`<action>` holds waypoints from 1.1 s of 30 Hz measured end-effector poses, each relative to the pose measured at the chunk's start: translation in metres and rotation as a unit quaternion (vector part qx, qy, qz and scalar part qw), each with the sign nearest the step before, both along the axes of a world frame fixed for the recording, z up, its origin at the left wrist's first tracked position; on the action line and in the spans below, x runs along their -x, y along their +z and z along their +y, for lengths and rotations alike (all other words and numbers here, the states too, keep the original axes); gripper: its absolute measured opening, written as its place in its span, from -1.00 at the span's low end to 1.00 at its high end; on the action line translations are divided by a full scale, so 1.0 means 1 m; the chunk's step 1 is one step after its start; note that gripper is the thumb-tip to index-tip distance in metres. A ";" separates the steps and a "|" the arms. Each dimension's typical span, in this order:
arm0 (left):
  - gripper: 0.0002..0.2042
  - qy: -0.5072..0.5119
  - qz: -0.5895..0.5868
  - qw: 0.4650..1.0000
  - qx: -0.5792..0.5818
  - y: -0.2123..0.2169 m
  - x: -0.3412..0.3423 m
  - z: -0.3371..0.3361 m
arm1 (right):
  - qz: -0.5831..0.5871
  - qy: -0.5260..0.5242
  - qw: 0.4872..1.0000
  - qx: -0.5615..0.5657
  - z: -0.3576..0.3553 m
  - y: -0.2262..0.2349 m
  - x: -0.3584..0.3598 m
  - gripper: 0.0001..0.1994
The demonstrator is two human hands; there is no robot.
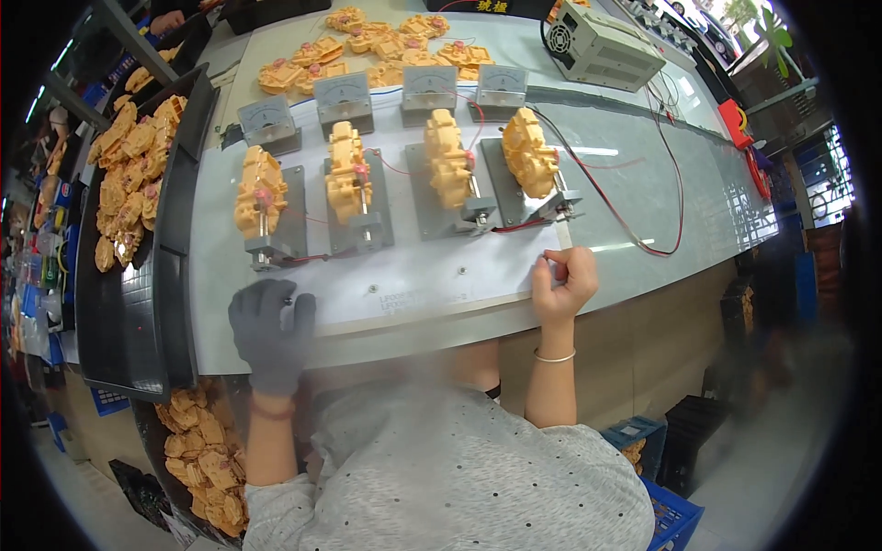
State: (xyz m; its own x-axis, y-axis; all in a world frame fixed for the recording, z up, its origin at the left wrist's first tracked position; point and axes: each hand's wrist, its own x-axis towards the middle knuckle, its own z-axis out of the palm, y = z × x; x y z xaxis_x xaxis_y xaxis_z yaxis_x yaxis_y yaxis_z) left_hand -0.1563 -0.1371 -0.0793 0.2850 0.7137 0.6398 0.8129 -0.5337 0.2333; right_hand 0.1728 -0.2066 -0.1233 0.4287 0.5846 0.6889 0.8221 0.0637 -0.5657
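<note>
My left hand (271, 332), in a grey glove, rests at the front left of a white board (413, 303), fingers apart and holding nothing visible. My bare right hand (565, 283) is curled into a loose fist at the board's front right edge, with nothing seen in it. Beyond my hands several yellow-orange gearbox units (260, 193) sit tilted in a row on grey metal fixtures (367, 234). The leftmost fixture is nearest my left hand; the rightmost fixture (560, 204) is nearest my right. Behind the row stand several analogue meters (343, 99).
A black tray (170, 303) with more units borders the table's left. Further units (395, 46) lie piled at the back. A beige power supply (602, 48) stands back right, its red and black wires (680, 216) looping over the tabletop. A bin of units (197, 450) is below left.
</note>
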 end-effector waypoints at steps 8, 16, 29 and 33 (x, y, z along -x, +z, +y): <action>-0.81 -0.046 -0.072 0.996 0.022 -0.009 0.012 0.004 | -0.081 -0.029 0.996 0.019 0.001 0.021 0.019 -0.90; -0.82 -0.053 -0.059 0.997 0.001 0.002 -0.013 -0.004 | -0.042 0.196 0.969 0.142 0.025 0.042 0.076 -0.87; -0.88 -0.097 -0.005 0.992 0.084 0.003 -0.047 -0.003 | -0.031 0.146 0.983 0.103 0.027 0.034 0.081 -0.81; -0.88 -0.142 0.006 0.982 0.121 0.005 -0.044 0.000 | -0.021 0.149 0.983 0.102 0.026 0.035 0.082 -0.81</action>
State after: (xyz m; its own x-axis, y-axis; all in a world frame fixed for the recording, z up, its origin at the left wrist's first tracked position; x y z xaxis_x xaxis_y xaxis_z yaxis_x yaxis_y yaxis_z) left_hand -0.1119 -0.1368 -0.0744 0.5009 0.7356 0.4561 0.6433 -0.6689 0.3724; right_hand 0.0906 -0.1806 -0.0887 0.1910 0.8080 0.5574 0.8063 0.1947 -0.5585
